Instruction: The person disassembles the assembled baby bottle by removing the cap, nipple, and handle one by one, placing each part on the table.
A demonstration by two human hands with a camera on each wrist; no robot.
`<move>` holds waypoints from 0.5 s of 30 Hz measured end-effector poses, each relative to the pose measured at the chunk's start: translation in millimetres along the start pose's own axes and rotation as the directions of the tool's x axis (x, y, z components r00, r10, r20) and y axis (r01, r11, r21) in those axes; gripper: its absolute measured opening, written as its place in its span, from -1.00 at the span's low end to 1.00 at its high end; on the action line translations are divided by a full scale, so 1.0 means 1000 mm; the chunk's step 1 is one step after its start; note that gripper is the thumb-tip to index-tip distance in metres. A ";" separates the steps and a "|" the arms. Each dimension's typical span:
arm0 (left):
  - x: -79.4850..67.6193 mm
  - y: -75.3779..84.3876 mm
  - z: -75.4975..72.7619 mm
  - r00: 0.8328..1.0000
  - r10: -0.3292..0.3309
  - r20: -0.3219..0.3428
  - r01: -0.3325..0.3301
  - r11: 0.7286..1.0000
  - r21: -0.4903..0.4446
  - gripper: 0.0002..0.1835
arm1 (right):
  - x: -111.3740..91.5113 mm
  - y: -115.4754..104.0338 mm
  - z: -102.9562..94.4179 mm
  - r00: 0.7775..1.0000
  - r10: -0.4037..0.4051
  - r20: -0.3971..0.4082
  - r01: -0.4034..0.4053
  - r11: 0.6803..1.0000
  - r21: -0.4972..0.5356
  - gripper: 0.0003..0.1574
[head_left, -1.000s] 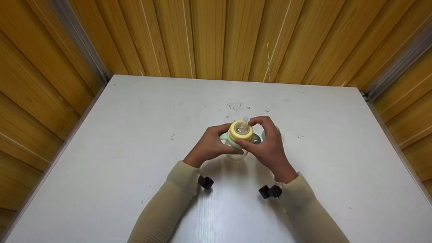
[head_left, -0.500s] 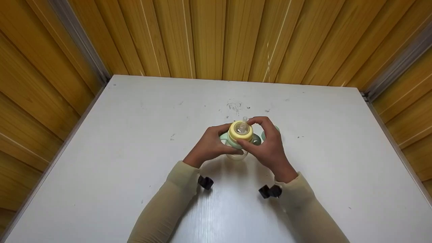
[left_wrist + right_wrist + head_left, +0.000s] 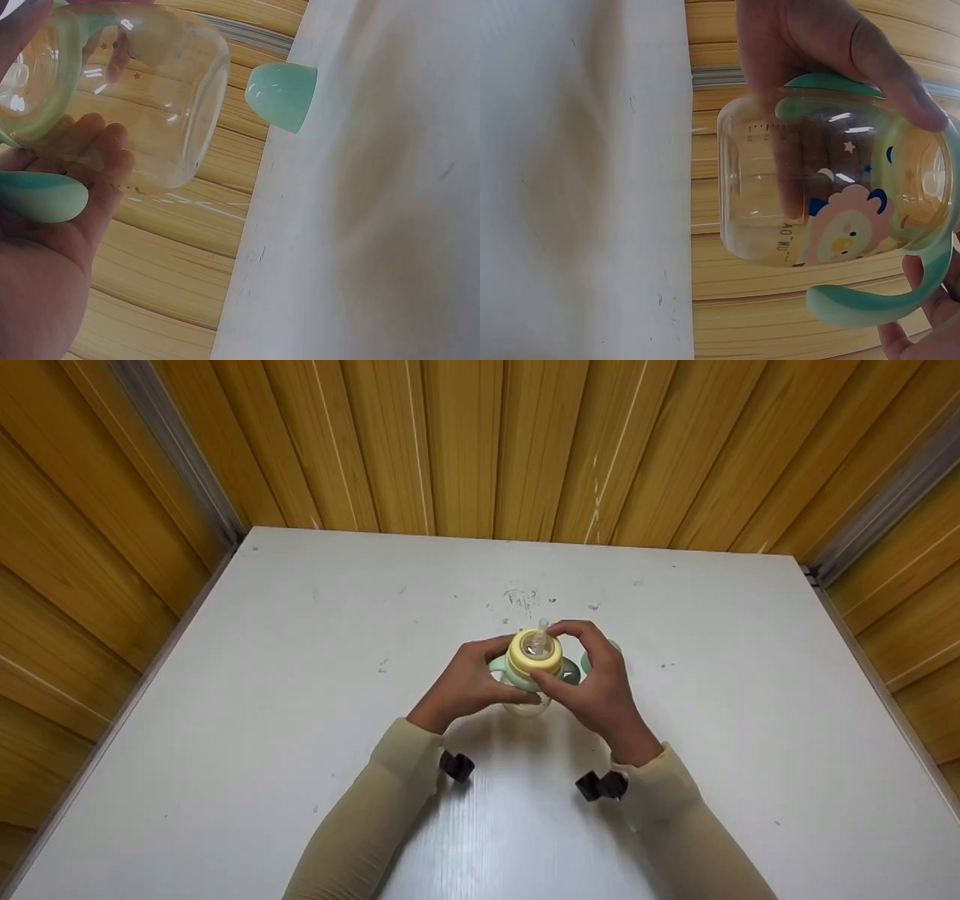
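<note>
In the head view my left hand (image 3: pixel 471 679) grips a clear sippy cup (image 3: pixel 527 706), held upright above the table. A straw spout rises from its yellow collar (image 3: pixel 535 652). My right hand (image 3: pixel 598 679) holds that collar, thumb in front and index finger behind. The left wrist view shows my left hand (image 3: pixel 45 277) round the cup (image 3: pixel 157 97), beside a green handle (image 3: pixel 45 196). In the right wrist view the cup (image 3: pixel 780 187) carries a printed animal, and my right hand's (image 3: pixel 930 322) fingertips are partly cut off near the second handle (image 3: pixel 877 304).
A green dome-shaped cap (image 3: pixel 283 96) stands on the white table (image 3: pixel 300 660) behind the cup. My right hand partly covers it in the head view. Wood-patterned panels (image 3: pixel 465 450) enclose the table at the back and sides.
My right thumb has slid slightly to the right along the yellow collar, and its index finger has shifted a little. The left hand and the cup have hardly moved.
</note>
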State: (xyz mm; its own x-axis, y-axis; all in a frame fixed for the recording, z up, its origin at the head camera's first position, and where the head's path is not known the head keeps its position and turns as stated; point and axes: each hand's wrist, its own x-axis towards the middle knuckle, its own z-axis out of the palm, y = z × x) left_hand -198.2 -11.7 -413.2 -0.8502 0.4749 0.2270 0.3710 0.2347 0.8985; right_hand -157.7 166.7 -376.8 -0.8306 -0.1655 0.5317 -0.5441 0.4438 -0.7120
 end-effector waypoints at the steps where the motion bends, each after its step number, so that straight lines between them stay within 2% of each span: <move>1: 0.000 0.000 0.000 1.000 0.000 0.000 0.000 1.000 -0.001 -0.29 | 0.000 0.000 0.000 1.000 0.002 0.002 -0.002 1.000 0.000 -0.46; 12: 0.000 0.000 0.000 1.000 -0.010 -0.007 0.010 1.000 0.001 -0.27 | 0.001 -0.002 -0.001 1.000 0.006 0.010 -0.006 1.000 0.004 -0.46; 15: 0.000 0.001 -0.001 1.000 -0.016 -0.009 0.016 1.000 0.001 -0.27 | 0.000 0.007 0.002 1.000 -0.004 -0.001 0.004 1.000 -0.004 -0.42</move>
State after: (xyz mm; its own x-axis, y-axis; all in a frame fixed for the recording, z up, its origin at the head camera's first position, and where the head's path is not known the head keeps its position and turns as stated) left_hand -197.6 -12.3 -411.9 -0.8593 0.4634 0.2165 0.3582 0.2431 0.9014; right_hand -161.9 167.9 -382.1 -0.8284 -0.1668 0.5347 -0.5470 0.4463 -0.7082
